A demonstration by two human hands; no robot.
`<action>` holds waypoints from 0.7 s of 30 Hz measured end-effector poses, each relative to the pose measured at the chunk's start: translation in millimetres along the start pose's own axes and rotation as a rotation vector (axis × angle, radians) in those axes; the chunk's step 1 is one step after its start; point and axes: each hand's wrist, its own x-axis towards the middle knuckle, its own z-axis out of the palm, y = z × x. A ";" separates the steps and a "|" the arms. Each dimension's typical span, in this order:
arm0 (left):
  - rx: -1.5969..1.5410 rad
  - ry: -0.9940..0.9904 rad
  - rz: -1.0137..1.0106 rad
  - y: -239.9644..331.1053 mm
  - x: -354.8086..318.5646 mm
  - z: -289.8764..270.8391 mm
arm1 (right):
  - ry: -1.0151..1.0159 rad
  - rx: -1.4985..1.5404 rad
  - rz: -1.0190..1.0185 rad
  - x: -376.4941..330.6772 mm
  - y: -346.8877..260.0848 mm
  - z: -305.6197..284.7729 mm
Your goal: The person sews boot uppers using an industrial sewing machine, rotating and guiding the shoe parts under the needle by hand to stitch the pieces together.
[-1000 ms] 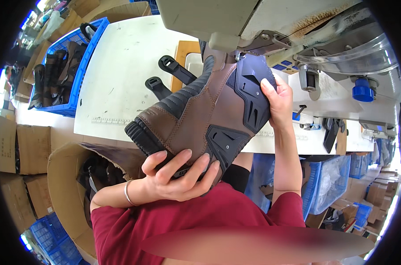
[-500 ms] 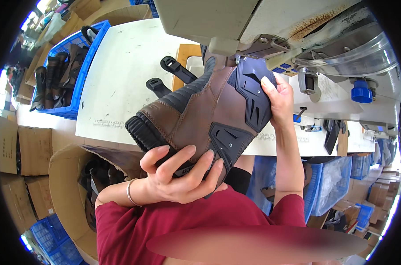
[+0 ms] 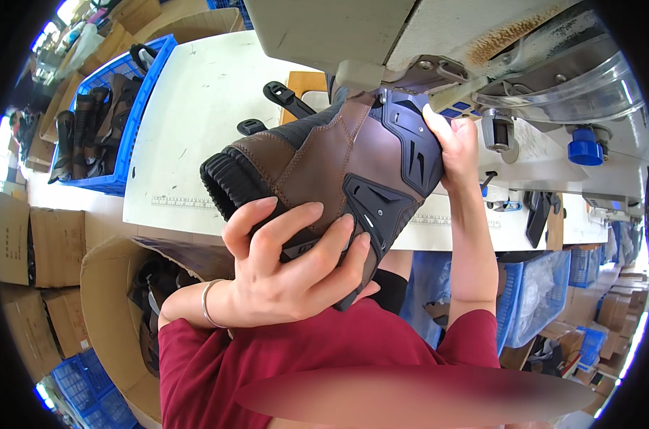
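Both hands on a brown boot upper [image 3: 332,171] with black plastic guard panels, held up in the air between the person's chest and the sewing machine head [image 3: 410,36], its far end tucked right under the machine's needle area. Left hand [image 3: 289,268] wraps the near lower edge of the boot, fingers [image 3: 317,236] spread and curled over the leather, thumb side hidden underneath; clamped on it. Silver bracelet [image 3: 206,304] on that wrist. Right hand [image 3: 457,146] grips the far side at the black shin plate, fingers pressed on the plate's edge, closed on the boot. Boot is tilted, ribbed black collar pointing left. Below it the white worktable [image 3: 196,107] with a printed ruler strip along its near edge. Two black straps [image 3: 285,96] lie on the table just beyond the boot. Blue crate [image 3: 117,107] of more dark boot parts sits at the table's left end. Open cardboard box [image 3: 117,314] on the floor at lower left.
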 end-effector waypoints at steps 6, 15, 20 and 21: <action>-0.024 0.050 -0.076 2.0 16.1 0.6 | 0.037 0.097 -0.143 12.6 9.5 -1.3; -0.083 0.005 0.024 -26.8 24.5 3.9 | -0.009 0.236 -0.051 27.2 30.6 -21.5; -0.144 -0.052 -0.023 -35.7 34.7 -4.7 | 0.002 0.252 -0.030 24.2 28.2 -17.7; -0.162 -0.055 -0.027 -39.0 37.0 -5.4 | -0.007 0.251 -0.038 22.4 25.3 -15.7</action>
